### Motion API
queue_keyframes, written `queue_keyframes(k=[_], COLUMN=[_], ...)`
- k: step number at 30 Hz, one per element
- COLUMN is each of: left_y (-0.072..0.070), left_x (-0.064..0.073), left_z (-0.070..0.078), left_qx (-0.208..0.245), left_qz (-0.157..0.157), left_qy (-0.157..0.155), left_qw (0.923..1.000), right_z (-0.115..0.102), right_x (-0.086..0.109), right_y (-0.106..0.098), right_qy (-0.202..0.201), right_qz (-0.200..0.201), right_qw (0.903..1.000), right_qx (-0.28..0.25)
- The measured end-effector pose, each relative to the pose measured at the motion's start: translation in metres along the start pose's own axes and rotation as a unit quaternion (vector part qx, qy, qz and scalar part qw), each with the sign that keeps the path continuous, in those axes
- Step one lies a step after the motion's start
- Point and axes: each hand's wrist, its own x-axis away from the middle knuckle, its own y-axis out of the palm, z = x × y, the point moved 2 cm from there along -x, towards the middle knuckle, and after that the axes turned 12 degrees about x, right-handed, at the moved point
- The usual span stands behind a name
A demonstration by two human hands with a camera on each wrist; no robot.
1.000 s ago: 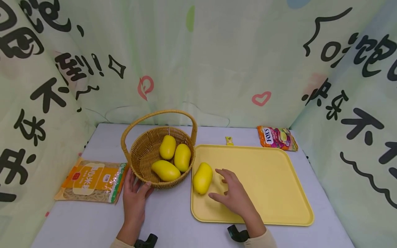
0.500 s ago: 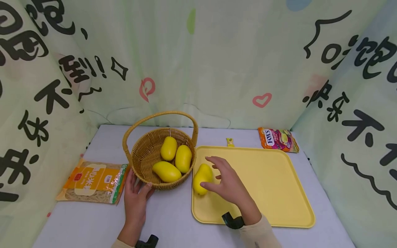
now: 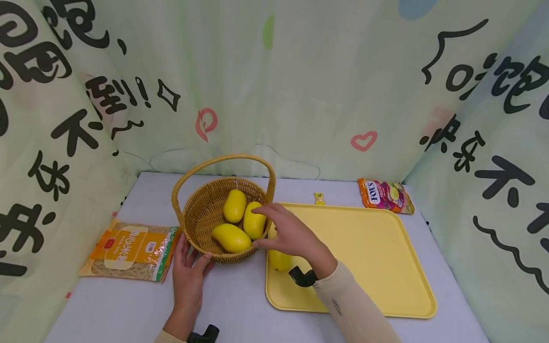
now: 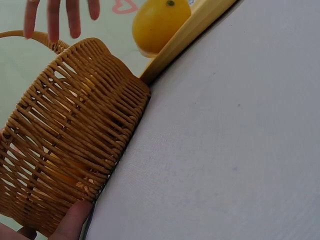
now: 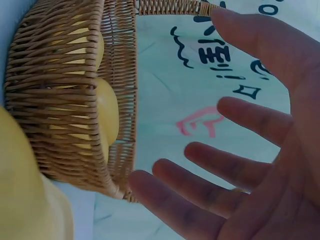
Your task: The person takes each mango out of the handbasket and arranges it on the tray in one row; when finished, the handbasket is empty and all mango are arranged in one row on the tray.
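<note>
Holding the wicker basket (image 3: pixel 197 216) with the left hand (image 3: pixel 188 276)

Left hand: placed at the near left side of the wicker basket. The thumb bears on the near wall and the fingers lie along the left wall, so that the hand holds the basket from outside. The fingers are partly hidden.

Right hand (image 3: pixel 291 233): wide open, thumb and fingers spread, holding nothing. It hangs over the tray's left end, overlapping the basket's right rim in the head view; contact with the rim cannot be told.

Mangoes: four in total, all yellow. Three lie inside the basket: the far mango (image 3: pixel 234 206), the right mango (image 3: pixel 255 224) and the near mango (image 3: pixel 231 238). The fourth mango (image 3: pixel 279 261) rests on the left end of the yellow tray (image 3: pixel 364 262), beneath the right hand and partly covered by it in the head view.

Surroundings: the basket stands on the worktop (image 3: pixel 240 295), directly beside the tray, with its arched handle upright. An orange packet (image 3: pixel 128 250) lies flat, just beside the left hand. Beyond the tray's far edge lie a small yellow sachet (image 3: pixel 319 198) and, near the far right corner, a FOX'S bag (image 3: pixel 379 194).
</note>
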Motion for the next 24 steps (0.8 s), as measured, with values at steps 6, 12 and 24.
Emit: queue_keyframes(k=[6,12,24], left_y=[-0.001,0.0,-0.001], left_x=[0.0,0.0,0.0], left_z=[-0.001,-0.001,-0.001], left_qx=[-0.001,-0.001,-0.002], left_qz=[-0.002,-0.007,-0.002], left_qy=[-0.002,-0.004,-0.006], left_qw=[1.0,1.0,1.0], right_z=[-0.016,-0.026,-0.047], right_x=[-0.027,-0.052,-0.086], right_y=[0.001,0.015,0.041], right_qy=[-0.021,-0.033,-0.014], right_qz=[-0.074,-0.142,-0.217], right_qw=[0.9967,0.988,0.9688], right_qx=[0.026,0.052,0.119])
